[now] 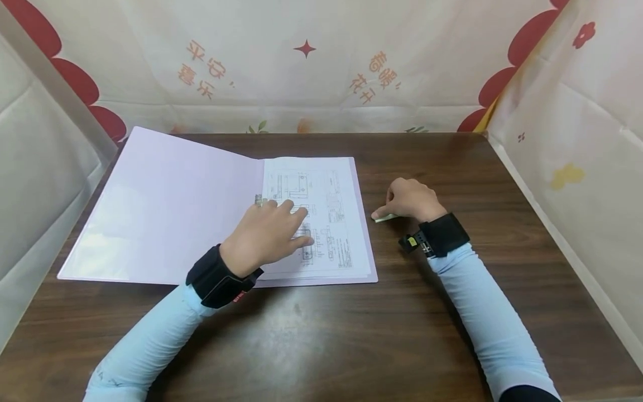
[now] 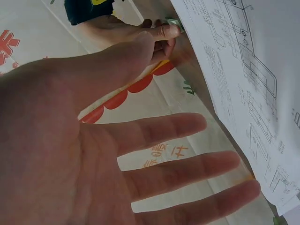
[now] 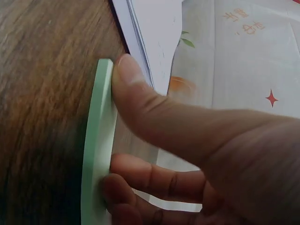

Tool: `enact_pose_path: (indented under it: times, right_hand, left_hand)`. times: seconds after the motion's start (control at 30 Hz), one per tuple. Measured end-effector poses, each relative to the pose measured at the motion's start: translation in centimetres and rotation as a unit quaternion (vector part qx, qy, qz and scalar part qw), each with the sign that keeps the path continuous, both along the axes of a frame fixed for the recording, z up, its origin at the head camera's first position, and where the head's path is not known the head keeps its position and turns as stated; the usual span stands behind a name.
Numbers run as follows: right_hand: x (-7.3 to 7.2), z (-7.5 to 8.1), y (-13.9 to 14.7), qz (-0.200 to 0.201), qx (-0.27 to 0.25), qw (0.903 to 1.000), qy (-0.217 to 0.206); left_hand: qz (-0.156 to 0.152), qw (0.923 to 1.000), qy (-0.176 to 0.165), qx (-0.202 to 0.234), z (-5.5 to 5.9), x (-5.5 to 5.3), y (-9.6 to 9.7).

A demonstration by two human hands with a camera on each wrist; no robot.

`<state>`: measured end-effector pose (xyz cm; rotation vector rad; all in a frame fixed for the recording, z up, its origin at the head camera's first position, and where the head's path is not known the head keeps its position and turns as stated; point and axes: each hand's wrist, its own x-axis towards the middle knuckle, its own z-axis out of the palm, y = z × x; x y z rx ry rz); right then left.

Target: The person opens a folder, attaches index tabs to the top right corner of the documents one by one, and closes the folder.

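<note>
A lilac folder (image 1: 171,218) lies opened on the table, with pages of printed technical drawings (image 1: 341,223) on its right side. Over those pages is my left hand (image 1: 268,231), palm down with its fingers spread; in the left wrist view the fingers (image 2: 187,164) look straight. Whether they touch the paper I cannot tell. To the right of the folder, my right hand (image 1: 412,200) holds a thin pale green block (image 1: 385,218) low at the table. The right wrist view has the thumb and curled fingers against the green block (image 3: 96,145), whose lower end is cut off.
Dark wood-grain table (image 1: 301,346) spreads under everything. A white printed cloth (image 1: 301,78) hangs behind the table's far edge, with more cloth along the left (image 1: 45,167) and right (image 1: 577,184) sides.
</note>
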<state>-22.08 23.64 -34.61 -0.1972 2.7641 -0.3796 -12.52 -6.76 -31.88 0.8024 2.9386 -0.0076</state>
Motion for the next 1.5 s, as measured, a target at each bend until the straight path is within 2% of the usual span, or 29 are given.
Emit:
enact_pose_path:
  times: [0.17,0.23,0.3,0.4,0.53,0.63,0.73,0.83,1.0,1.33,1.5]
  right_hand:
    - [-0.1,0.0,0.7,0.000,-0.021,0.9998,0.006]
    - [-0.2,0.0,1.0,0.000,-0.032,0.9995,0.003]
    - [-0.4,0.0,1.2,0.002,-0.041,0.9992,-0.002]
    - [-0.7,0.2,1.3,0.016,-0.047,0.9986,-0.016]
    - [-1.1,0.4,1.4,0.052,-0.054,0.9962,-0.044]
    - [-1.1,0.6,1.8,0.067,-0.068,0.9935,-0.062]
    - [-1.1,1.0,2.2,0.062,-0.080,0.9919,-0.077]
    - [-1.1,1.4,2.5,0.050,-0.088,0.9916,-0.080]
    - [-1.3,1.8,2.9,0.046,-0.079,0.9942,-0.057]
    - [-1.6,1.5,3.2,0.005,-0.083,0.9965,-0.010]
    - [-1.7,1.0,3.6,0.007,-0.090,0.9953,-0.033]
  left_hand:
    - [-0.005,0.9987,-0.050,-0.009,1.5,0.4,1.9]
    - [-0.016,0.9972,-0.072,-0.013,1.9,0.7,3.2]
    - [-0.039,0.9960,-0.078,-0.016,2.0,0.7,4.7]
    - [-0.083,0.9937,-0.070,-0.028,1.1,0.1,7.0]
    - [-0.132,0.9892,-0.046,-0.043,-0.6,-1.3,9.8]
    - [-0.150,0.9870,-0.032,-0.048,-1.9,-2.4,11.6]
    - [-0.152,0.9863,-0.032,-0.055,-2.7,-3.1,12.9]
    - [-0.145,0.9869,-0.036,-0.059,-3.2,-3.6,13.4]
    - [-0.134,0.9890,-0.039,-0.048,-3.7,-4.0,13.6]
    - [-0.133,0.9900,-0.037,-0.031,-3.9,-4.0,13.5]
    - [-0.131,0.9899,-0.046,-0.031,-4.0,-3.9,13.6]
